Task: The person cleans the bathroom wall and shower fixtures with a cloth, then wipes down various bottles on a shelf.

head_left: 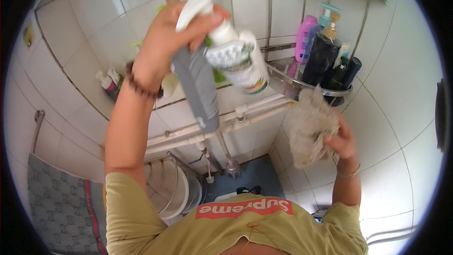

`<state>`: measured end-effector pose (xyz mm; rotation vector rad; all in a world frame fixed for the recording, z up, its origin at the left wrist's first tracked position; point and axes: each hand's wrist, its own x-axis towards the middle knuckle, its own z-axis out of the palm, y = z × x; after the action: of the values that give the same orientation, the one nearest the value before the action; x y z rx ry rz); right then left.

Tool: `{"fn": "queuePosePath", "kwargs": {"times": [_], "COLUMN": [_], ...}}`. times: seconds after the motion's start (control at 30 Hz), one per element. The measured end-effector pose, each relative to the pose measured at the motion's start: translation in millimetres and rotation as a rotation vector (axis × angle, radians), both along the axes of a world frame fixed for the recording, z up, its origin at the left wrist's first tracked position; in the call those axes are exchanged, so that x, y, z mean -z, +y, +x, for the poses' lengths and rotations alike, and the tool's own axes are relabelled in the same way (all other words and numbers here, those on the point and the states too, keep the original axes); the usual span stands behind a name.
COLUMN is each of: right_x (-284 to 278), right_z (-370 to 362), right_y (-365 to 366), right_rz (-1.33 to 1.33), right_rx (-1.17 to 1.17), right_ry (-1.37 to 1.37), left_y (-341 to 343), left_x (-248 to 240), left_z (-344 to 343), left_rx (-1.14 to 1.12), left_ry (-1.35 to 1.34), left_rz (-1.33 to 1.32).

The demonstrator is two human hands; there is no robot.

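My left hand (174,38) is raised in front of the tiled wall, its fingers closed round the neck of a white spray bottle (238,61) with a printed label. A grey bottle (196,87) hangs tilted under the same palm and seems to be held too; its top is hidden by the hand. Both bottles are slightly blurred. At the right, my right hand (342,139) grips a crumpled beige cloth (311,132), which hangs just below the corner shelf (339,92).
The corner shelf carries a pink bottle (306,38), a black pump bottle (322,59) and several others. White pipes (264,106) run along the wall. Below are a round basin (172,189) and a blue floor (259,174). A grey towel (61,203) hangs at the left.
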<state>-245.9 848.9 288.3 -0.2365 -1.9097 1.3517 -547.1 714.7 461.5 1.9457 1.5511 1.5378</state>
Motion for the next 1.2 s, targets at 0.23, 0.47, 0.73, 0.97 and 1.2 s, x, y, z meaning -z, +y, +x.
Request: {"fn": "queuePosePath", "kwargs": {"times": [0.23, 0.47, 0.73, 0.97, 1.2], "right_x": [-130, -119, -74, -73, -92], "right_z": [-69, -155, -206, -205, -208], "right_y": [3, 78, 155, 152, 119], "right_rz": [0.361, 0.964, 1.034, 1.146, 0.928], "right_rx": [0.344, 0.566, 0.537, 0.348, 0.092], "right_ry": [-0.099, -1.156, -1.521, -1.393, -1.192], "left_y": [-89, -127, -136, -136, -135], "left_x": [91, 153, 170, 187, 191], "left_z": [-25, -37, -47, -52, -55], "left_rx": [0.067, 0.078, 0.022, -0.037, -0.027], "left_ry": [-0.234, -0.308, -0.34, -0.373, -0.422], "left_rz": [-0.212, -0.205, -0.203, -0.152, -0.244]}}
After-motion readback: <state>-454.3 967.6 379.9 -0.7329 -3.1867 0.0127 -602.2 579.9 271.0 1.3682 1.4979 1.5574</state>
